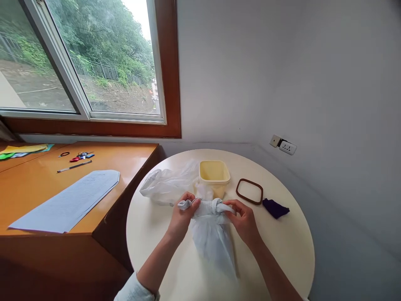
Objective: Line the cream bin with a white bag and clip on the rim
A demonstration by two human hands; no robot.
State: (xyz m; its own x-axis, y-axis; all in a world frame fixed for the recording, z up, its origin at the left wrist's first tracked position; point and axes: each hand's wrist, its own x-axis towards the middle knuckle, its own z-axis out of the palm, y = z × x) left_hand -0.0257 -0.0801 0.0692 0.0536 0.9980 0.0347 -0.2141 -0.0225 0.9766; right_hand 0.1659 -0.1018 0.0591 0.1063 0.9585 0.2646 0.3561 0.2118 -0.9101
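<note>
A whitish translucent plastic bag point(213, 238) lies on the round table, gathered and knotted at its top. My left hand point(184, 211) is closed on one twisted end of the bag, left of the knot. On the other side, my right hand point(242, 217) pinches the opposite twisted end between thumb and fingers. Just beyond the knot stands a pale yellow square plastic bin point(214, 182), its upper part showing and its lower part partly behind the bag. Another clear plastic bag point(169, 184) lies crumpled to the left of the bin.
On the round table point(272, 259) are a brown rounded-square ring point(262, 194) and a dark folded cloth point(276, 208). Papers point(72, 200), a pen point(74, 166), keys point(83, 156) and a black hair tie point(64, 154) lie on the brown desk point(138, 156) at left. A wall socket point(287, 147) is at right.
</note>
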